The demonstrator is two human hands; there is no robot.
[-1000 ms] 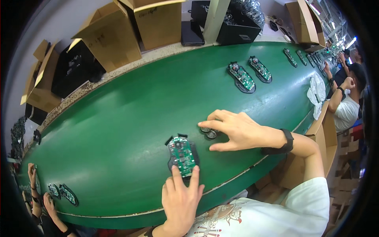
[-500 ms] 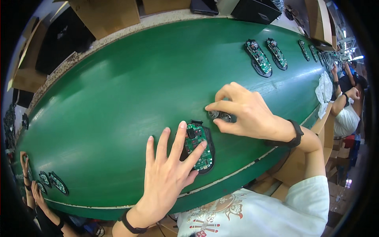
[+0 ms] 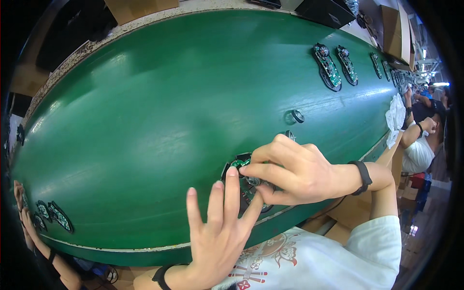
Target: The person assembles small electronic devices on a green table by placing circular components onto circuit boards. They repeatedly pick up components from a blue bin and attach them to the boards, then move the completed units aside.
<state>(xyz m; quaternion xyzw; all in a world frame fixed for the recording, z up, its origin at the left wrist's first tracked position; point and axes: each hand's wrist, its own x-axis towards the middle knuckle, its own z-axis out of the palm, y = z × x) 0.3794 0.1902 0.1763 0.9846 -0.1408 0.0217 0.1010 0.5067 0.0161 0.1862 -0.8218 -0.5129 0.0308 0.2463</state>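
Note:
A green circuit board (image 3: pixel 240 161) in a black shell lies on the green surface close to its near edge, mostly covered by my hands. My left hand (image 3: pixel 217 237) is open with its fingers spread; the tip of the index finger rests at the board's left side. Over the board, my right hand (image 3: pixel 307 174) pinches a small round, dark-rimmed wheel (image 3: pixel 252 181) between thumb and fingers. Whether the wheel is seated in the board is hidden. Just beyond the right hand are two similar loose parts, a black-rimmed wheel (image 3: pixel 298 116) and a clear one (image 3: pixel 290 135).
The long green work surface (image 3: pixel 145 121) runs across the view. Several boards in shells (image 3: pixel 327 67) lie at the far right, others (image 3: pixel 60 216) at the lower left near another person's hands (image 3: pixel 29 224). White plastic (image 3: pixel 395 118) hangs at the right edge, near other people. Boxes (image 3: pixel 324 12) stand behind.
My right hand has moved left and nearer, bringing the wheel over the board. Two loose wheels now show beyond it. My left hand has shifted slightly right and nearer.

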